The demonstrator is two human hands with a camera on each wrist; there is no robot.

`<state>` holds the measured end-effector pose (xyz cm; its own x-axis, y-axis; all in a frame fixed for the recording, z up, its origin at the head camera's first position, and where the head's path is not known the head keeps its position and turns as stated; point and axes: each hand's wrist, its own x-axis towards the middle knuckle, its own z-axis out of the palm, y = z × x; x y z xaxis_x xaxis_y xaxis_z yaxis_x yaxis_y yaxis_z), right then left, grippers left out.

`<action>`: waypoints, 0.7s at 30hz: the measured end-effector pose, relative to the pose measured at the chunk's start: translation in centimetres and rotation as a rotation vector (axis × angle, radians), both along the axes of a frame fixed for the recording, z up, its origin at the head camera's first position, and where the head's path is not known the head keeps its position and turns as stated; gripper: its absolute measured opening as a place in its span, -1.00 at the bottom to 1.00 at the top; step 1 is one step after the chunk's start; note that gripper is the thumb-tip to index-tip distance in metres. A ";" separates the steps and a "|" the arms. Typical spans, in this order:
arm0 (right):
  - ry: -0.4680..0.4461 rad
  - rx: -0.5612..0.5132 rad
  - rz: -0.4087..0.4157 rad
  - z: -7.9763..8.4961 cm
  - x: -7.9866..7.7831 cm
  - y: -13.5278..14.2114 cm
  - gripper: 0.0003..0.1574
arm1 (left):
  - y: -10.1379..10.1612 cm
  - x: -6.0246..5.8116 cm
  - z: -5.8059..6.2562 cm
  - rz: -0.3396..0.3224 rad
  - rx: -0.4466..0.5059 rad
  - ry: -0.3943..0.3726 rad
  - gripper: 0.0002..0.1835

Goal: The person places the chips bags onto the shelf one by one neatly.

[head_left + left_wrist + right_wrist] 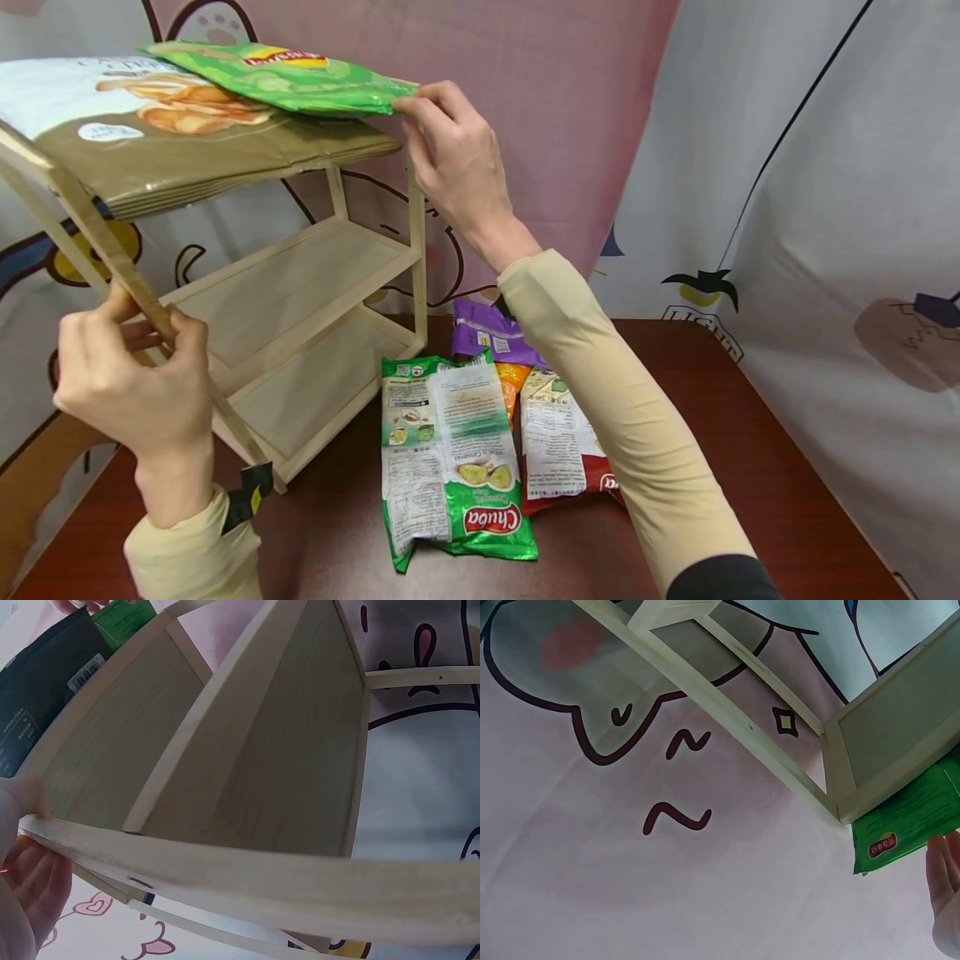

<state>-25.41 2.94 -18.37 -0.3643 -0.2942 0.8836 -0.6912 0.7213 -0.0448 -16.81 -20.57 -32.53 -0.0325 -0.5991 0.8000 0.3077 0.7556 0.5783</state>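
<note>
My left hand (pixel 138 375) grips the front upright (pixel 120 258) of a light wooden shelf rack, fingers and thumb curled round it. In the left wrist view the left hand (pixel 37 877) shows at the near end of that upright (pixel 247 885). At the top right, my right hand (pixel 468 158) pinches the near corner of a green chip bag (pixel 315 83). This bag lies over a large brown and white chip bag (pixel 195 154) on the rack's top. From the right wrist view, the green bag (pixel 907 817) sticks out past the top shelf's edge.
Two lower shelves (pixel 300 258) show bare wood. On the dark red table (pixel 315 542) lie a green Chuba bag (pixel 480 467), a red and white bag (pixel 555 442), a purple bag (pixel 487 329) and part of an orange one (pixel 512 379). Printed curtains (pixel 555 100) hang behind.
</note>
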 end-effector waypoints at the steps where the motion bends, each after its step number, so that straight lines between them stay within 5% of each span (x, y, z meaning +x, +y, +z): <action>1: -0.003 0.001 -0.001 0.0 0.0 0.0 -0.68 | 0.0 0.0 0.0 -0.001 0.001 0.000 -0.72; 21: -0.057 0.075 0.000 0.1 -0.2 -0.2 -0.59 | 0.1 -0.1 0.0 0.017 -0.007 -0.002 -0.71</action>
<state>-25.57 2.76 -18.25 -0.4131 -0.3586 0.8371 -0.6889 0.7242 -0.0298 -16.88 -20.52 -32.52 -0.0239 -0.5941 0.8040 0.2931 0.7648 0.5738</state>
